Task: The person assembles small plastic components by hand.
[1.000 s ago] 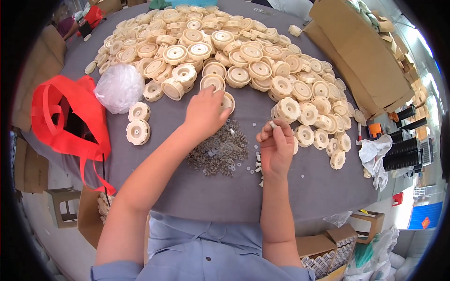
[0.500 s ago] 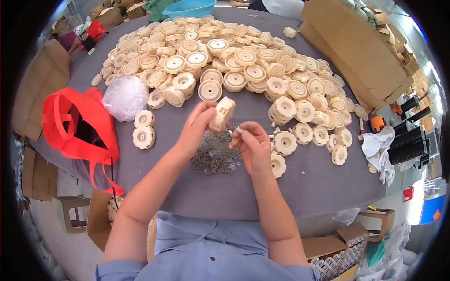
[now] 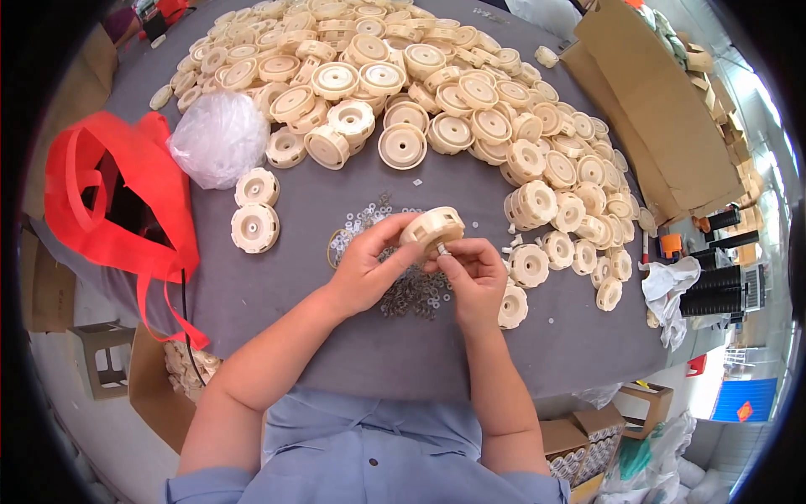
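Note:
My left hand [image 3: 367,267] grips a round cream plastic wheel [image 3: 435,227] by its edge and holds it tilted above the table. Just under it, my right hand [image 3: 477,284] pinches a small pale pin-like piece [image 3: 443,249] against the wheel's underside. Whether that piece sits inside the wheel's hole is hidden. Below both hands lies a loose pile of small metal springs and white washers [image 3: 413,296]. Two cream wheels [image 3: 254,228] lie to the left, each with a small piece at its centre. More wheels [image 3: 529,265] lie just right of my right hand.
A large heap of cream wheels [image 3: 382,79] covers the table's far side. At left are a clear plastic bag bundle [image 3: 220,139] and a red cloth bag [image 3: 164,189]. A cardboard sheet [image 3: 655,109] stands at right. Opened cartons [image 3: 598,420] sit below the table.
My left hand has brought the wheel right and lower, turning it flatter. My right hand has moved slightly right and down, and its small piece now meets the wheel's underside. The view has shifted.

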The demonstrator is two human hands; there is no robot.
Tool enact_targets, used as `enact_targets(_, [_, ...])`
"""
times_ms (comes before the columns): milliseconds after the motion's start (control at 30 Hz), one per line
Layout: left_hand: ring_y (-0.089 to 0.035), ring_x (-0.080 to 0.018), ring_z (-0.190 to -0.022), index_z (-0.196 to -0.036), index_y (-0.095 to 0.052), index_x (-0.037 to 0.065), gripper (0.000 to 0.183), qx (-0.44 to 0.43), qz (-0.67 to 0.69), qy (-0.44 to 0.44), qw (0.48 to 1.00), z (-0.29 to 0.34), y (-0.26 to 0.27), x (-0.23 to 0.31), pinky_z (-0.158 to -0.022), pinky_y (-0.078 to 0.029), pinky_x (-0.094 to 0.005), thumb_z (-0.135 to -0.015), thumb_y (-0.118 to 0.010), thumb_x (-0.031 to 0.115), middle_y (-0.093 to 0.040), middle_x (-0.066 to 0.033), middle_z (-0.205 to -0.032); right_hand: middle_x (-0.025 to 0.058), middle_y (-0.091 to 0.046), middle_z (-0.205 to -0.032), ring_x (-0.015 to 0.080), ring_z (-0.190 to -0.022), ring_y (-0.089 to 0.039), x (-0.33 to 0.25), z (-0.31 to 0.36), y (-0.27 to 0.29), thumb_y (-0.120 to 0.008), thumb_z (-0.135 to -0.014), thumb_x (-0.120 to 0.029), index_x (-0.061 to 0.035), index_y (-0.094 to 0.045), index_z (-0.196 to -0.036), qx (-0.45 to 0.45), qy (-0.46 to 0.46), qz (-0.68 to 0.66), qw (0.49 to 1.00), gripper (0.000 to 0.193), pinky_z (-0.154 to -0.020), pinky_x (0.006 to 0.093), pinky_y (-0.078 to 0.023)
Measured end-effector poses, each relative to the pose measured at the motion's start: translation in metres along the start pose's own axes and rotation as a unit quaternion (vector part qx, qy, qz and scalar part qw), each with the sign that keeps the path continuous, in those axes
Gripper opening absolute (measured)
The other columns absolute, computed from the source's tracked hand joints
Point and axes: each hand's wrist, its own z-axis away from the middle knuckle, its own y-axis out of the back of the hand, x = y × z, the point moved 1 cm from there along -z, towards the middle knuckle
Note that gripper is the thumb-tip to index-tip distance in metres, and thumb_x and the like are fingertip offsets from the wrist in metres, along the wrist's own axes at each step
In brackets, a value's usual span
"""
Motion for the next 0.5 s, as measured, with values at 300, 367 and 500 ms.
enact_targets(300, [-0.056,-0.0138,-0.095,-0.119,-0.048,-0.001,0.034,0.005,-0.042,-0.033,0.999,0.0023,-0.0007,-0.0053,-0.083,-0.045,-0.0282,-0.088,-0.053,0.01,-0.059,-0.008,-0.107,0.0101,-0.063,-0.087,0.0144,-0.076,-0.063,-0.0041,0.0009,0.0004,-0.06,-0.081,0.006,0.0047,-0.06,-0.094,-0.008,-0.011,0.036,0.999,0.013,-0.069,0.0236,-0.052])
enact_targets(367, [-0.057,-0.0139,-0.094,-0.119,-0.048,-0.002,0.034,0.001,-0.051,-0.031,0.998,0.0026,-0.0011,-0.0059,-0.082,-0.045,-0.0283,-0.087,-0.053,0.01,-0.059,-0.0081,-0.107,0.0101,-0.063,-0.087,0.0144,-0.075,-0.063,-0.0078,0.001,-0.003,-0.059,-0.081,0.006,0.0049,-0.06,-0.094,0.006,-0.028,0.041,0.999,0.013,-0.069,0.0234,-0.052])
enact_targets(500, [-0.057,-0.0147,-0.094,-0.119,-0.048,-0.003,0.034,0.001,-0.035,-0.009,0.999,0.0029,-0.0004,-0.0052,-0.083,-0.045,-0.0284,-0.087,-0.054,0.01,-0.059,-0.0091,-0.107,0.0093,-0.064,-0.087,0.014,-0.076,-0.063,-0.0098,0.0012,-0.0029,-0.06,-0.081,0.004,0.0048,-0.061,-0.095,0.023,-0.052,0.029,0.998,0.014,-0.07,0.0229,-0.052])
